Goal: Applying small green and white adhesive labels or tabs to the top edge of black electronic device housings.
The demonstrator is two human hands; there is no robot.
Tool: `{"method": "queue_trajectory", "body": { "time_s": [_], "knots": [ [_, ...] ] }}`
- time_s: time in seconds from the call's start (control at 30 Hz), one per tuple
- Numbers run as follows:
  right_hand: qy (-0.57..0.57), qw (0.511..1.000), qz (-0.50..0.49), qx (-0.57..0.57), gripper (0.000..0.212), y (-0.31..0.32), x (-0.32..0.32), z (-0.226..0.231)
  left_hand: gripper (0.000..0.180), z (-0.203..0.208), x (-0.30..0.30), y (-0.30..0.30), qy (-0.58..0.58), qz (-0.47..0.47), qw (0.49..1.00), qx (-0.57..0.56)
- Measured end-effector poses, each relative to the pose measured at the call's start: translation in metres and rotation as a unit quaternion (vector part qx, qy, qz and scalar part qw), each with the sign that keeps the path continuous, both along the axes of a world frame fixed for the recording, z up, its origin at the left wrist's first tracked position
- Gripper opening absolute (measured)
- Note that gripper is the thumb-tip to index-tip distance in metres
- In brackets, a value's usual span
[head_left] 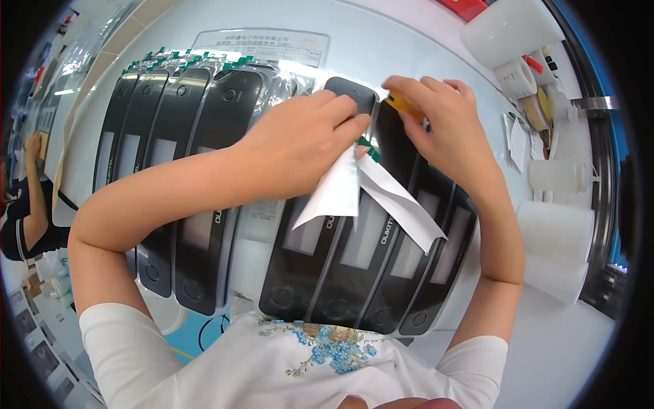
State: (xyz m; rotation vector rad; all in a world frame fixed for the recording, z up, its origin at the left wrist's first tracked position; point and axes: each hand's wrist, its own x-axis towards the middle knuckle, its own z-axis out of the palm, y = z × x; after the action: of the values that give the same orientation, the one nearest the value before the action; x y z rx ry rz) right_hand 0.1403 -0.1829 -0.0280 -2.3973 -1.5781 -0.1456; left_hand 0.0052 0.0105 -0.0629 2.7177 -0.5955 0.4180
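Note:
My left hand [303,140] is closed, thumb and fingers pinched at the top of some white paper strips [334,194]. One piece hangs below the fingers; another slants rightward over the black panels. In my right hand [443,123] is a small yellow-orange handheld tool [403,105], its kind mostly hidden by the fingers. Both hands are at the upper end of a row of long black rounded panels [340,290], each with a grey window and a round mark. Green tabs [371,151] show beside my left fingertips.
More black panels [231,112] with green tabs lie in an overlapping row at the left. A printed sheet [262,44] lies behind them. White rolls [511,31] and a yellowish tape roll [536,111] stand along the right side. Another person's arm [35,184] shows far left.

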Motion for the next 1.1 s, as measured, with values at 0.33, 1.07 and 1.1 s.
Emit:
{"method": "queue_trajectory", "body": {
  "time_s": [0.33, 1.07, 1.1],
  "knots": [
    [-0.013, 0.996, -0.027, -0.08, 0.034, -0.002, -0.006, 0.01, 0.033, -0.006, -0.014, 0.019, 0.002, 0.037, 0.999, 0.033],
    [-0.058, 0.997, -0.028, -0.047, 0.032, 0.005, -0.012, 0.013, 0.056, -0.003, -0.02, 0.018, 0.008, 0.034, 0.998, 0.059],
    [-0.059, 0.993, -0.03, -0.093, 0.032, 0.006, -0.013, 0.016, 0.056, -0.003, -0.02, 0.018, 0.009, 0.035, 0.998, 0.06]
  ]
}}
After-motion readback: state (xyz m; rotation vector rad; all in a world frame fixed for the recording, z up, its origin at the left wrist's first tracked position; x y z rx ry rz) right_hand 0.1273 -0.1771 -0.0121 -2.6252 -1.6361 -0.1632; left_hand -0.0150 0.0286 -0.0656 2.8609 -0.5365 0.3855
